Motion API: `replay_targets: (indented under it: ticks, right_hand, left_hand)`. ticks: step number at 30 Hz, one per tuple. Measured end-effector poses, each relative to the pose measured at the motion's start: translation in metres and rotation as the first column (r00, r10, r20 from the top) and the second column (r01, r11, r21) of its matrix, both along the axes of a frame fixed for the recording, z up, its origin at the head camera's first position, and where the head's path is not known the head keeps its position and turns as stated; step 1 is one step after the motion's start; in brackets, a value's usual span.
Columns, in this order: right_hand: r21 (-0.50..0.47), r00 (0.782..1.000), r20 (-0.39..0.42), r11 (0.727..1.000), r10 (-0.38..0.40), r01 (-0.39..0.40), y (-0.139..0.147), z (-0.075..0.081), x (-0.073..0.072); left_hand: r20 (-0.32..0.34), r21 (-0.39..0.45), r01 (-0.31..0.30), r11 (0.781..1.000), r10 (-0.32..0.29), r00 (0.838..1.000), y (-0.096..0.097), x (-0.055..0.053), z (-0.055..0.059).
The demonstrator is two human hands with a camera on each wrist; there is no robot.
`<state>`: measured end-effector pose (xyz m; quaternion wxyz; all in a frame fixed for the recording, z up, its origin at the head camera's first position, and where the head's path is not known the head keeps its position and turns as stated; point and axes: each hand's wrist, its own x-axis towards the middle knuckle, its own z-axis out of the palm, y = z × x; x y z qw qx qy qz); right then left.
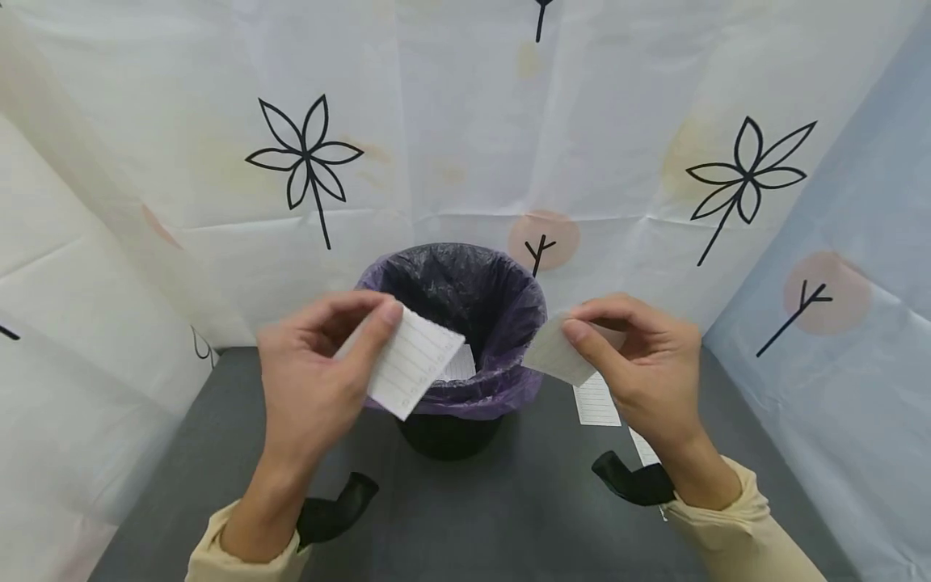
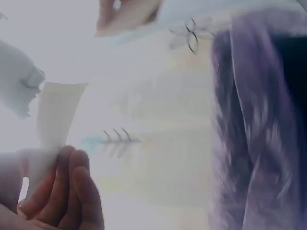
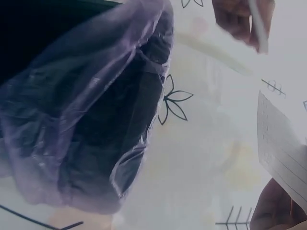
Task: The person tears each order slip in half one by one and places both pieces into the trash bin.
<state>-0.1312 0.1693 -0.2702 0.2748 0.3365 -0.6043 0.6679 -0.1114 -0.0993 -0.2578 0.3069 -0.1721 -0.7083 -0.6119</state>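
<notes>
Between thumb and fingers, my left hand [image 1: 313, 372] pinches a piece of lined white paper [image 1: 414, 360], held up at the near left of the bin. On the other side, my right hand [image 1: 640, 356] pinches a second piece of paper [image 1: 556, 352], its pale plain face toward the head camera; printed lines show on this paper [image 3: 283, 143] in the right wrist view. The two pieces are apart. Behind and between the hands stands a dark bin [image 1: 451, 436] lined with a purple bag [image 1: 520, 323]. Inside it lies some lined paper [image 1: 460, 365].
Lined paper slips [image 1: 598, 402] lie on the dark table [image 1: 509, 517], partly hidden by my right hand and wrist. White patterned cloth [image 1: 451, 121] hangs behind and at both sides. Black straps [image 1: 338, 509] are on the wrists.
</notes>
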Motion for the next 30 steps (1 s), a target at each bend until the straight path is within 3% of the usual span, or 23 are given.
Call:
replay_targets:
  ticks: [3, 6, 13, 20, 25, 30]
  right_hand:
    - [0.038, 0.999, 0.029, 0.999, -0.031, 0.03, -0.01, 0.006, -0.011]
    - [0.056, 0.996, 0.07, 0.997, -0.054, 0.05, -0.02, 0.011, -0.022]
    - [0.041, 0.982, 0.157, 0.994, -0.104, 0.099, -0.038, 0.012, -0.053]
    - [0.192, 0.973, 0.204, 0.979, -0.109, 0.069, -0.048, -0.008, -0.075]
    - [0.321, 0.97, 0.223, 0.947, -0.101, 0.024, -0.051, -0.022, -0.078]
    - [0.42, 0.966, 0.223, 0.907, -0.13, 0.025, -0.055, -0.024, -0.079]
  left_hand:
    - [-0.008, 0.047, -0.056, 0.997, 0.057, 0.998, -0.001, -0.023, 0.003]
    - [0.002, 0.077, -0.072, 0.994, 0.072, 0.997, 0.0, -0.041, 0.002]
    - [0.001, 0.038, -0.068, 0.997, 0.068, 0.998, 0.007, -0.069, -0.009]
    - [0.12, -0.098, -0.051, 0.994, 0.062, 0.991, 0.012, -0.08, -0.023]
    - [0.179, -0.247, -0.026, 0.969, 0.072, 0.981, 0.014, -0.081, -0.028]
    - [0.222, -0.343, -0.014, 0.939, 0.095, 0.97, 0.011, -0.08, -0.026]
